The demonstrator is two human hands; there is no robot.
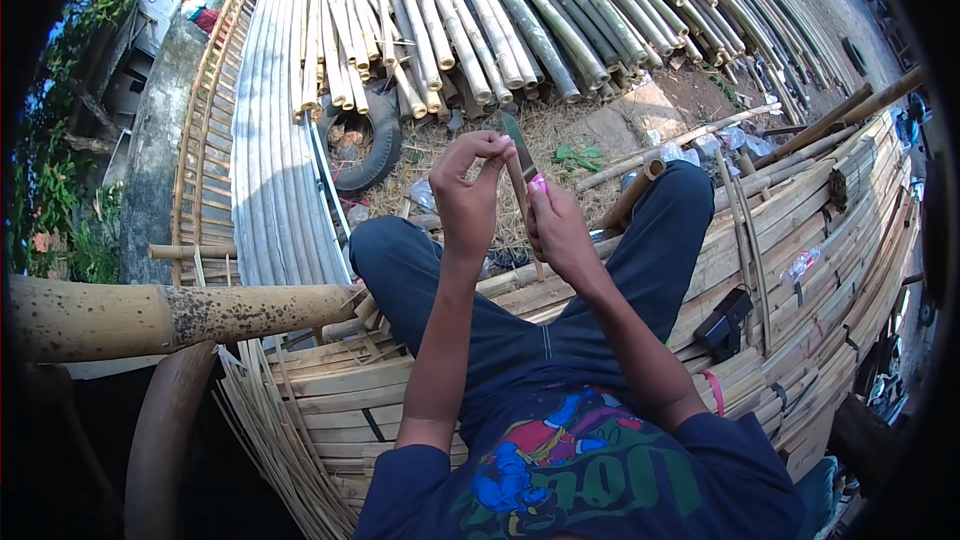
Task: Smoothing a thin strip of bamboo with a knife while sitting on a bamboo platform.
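Observation:
My left hand (466, 202) pinches the upper end of a thin bamboo strip (518, 186) between thumb and fingertips. Just right of it, my right hand (563, 236) grips a knife (516, 140) by its handle, where pink shows beside the thumb. The blade points up and away, lying close along the strip; whether its edge touches the strip I cannot tell. The strip's lower part runs down by the right hand's fingers, which partly hide it. Both hands are raised between my bent knees.
I sit on stacked bamboo slats (800, 240). A thick bamboo pole (110, 318) juts in at the left. Ahead lie many long bamboo poles (470, 10), a tire (382, 155) and corrugated sheets (280, 170). A black box (724, 324) rests on the slats at right. A person (203, 16) is far left.

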